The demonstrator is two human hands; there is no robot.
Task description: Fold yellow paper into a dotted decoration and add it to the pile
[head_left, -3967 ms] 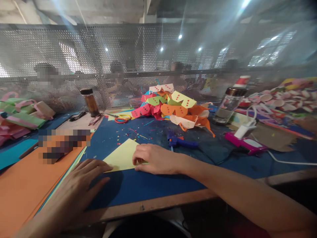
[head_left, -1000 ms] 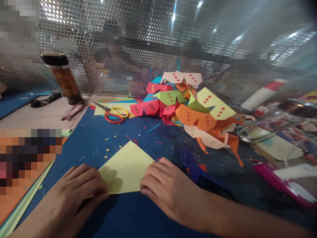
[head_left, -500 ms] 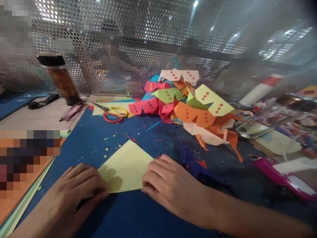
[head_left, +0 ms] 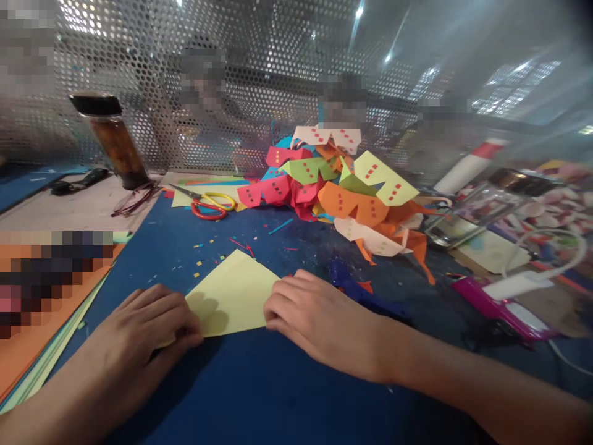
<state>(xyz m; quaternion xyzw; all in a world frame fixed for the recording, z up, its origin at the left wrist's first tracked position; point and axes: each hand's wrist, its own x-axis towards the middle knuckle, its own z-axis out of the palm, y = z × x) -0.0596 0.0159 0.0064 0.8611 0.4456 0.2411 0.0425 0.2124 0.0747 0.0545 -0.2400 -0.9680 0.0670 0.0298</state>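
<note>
A sheet of pale yellow paper (head_left: 236,290), folded into a triangle with its point away from me, lies on the blue table (head_left: 259,383). Its near edge runs straight between my hands. My left hand (head_left: 155,327) has its fingers curled and closed on the left corner. At the opposite corner, my right hand (head_left: 308,321) grips the paper with fingers pressed together. Both corners are hidden under the fingers. Beyond the paper lie scissors (head_left: 208,204) with red and yellow handles and small paper scraps (head_left: 199,266).
Colourful folded paper figures (head_left: 352,198) are heaped at the back. On the right are a blue glue gun (head_left: 352,284), a magenta device (head_left: 509,309) with a white cable and a glass jar (head_left: 482,204). A dark-lidded bottle (head_left: 113,142) stands back left; coloured sheets (head_left: 60,321) lie nearer.
The view has shifted slightly, so the table's contents sit a little higher and further left. Both hands keep their hold on the paper's corners.
</note>
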